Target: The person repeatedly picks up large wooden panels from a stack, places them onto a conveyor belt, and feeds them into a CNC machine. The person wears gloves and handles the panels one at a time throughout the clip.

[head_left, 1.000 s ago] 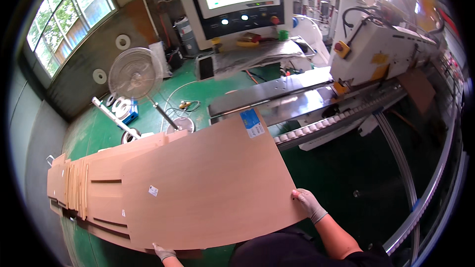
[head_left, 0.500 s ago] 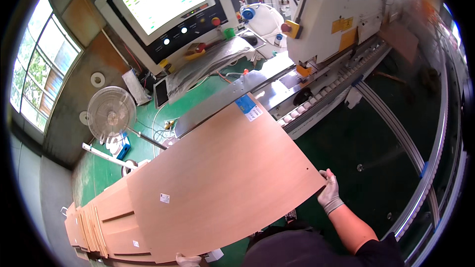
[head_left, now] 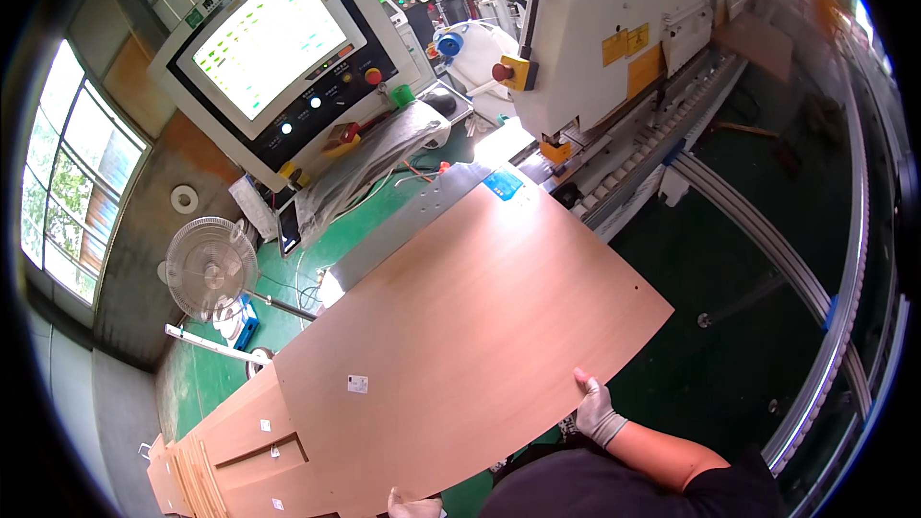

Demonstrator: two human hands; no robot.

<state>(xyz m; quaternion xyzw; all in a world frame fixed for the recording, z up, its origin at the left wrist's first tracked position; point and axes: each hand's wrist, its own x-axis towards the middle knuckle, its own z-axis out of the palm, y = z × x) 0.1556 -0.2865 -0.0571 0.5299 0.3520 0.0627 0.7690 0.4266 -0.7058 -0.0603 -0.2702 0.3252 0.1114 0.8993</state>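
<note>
A large, flat wood-grain panel (head_left: 460, 326) spans the middle of the view, its far end lying on the machine's metal infeed table (head_left: 422, 203). A blue label (head_left: 503, 184) is at its far corner, and a small white label (head_left: 357, 384) sits toward its left end. My right hand (head_left: 599, 412), in a pale glove, grips the near edge with the thumb on top and the fingers hidden underneath. At the bottom edge my left hand (head_left: 414, 506), also gloved, holds the same near edge; only part of it shows.
Beyond the panel stands a white edge-processing machine (head_left: 633, 48) with a roller track (head_left: 652, 144). A control screen (head_left: 269, 43) is at the far left. A floor fan (head_left: 211, 269) and stacked boards (head_left: 245, 451) lie left. Metal rails (head_left: 758, 230) curve along the right.
The panel has shifted right and farther onto the infeed table. My right hand has gone from its right corner to the near edge. My left hand has moved right.
</note>
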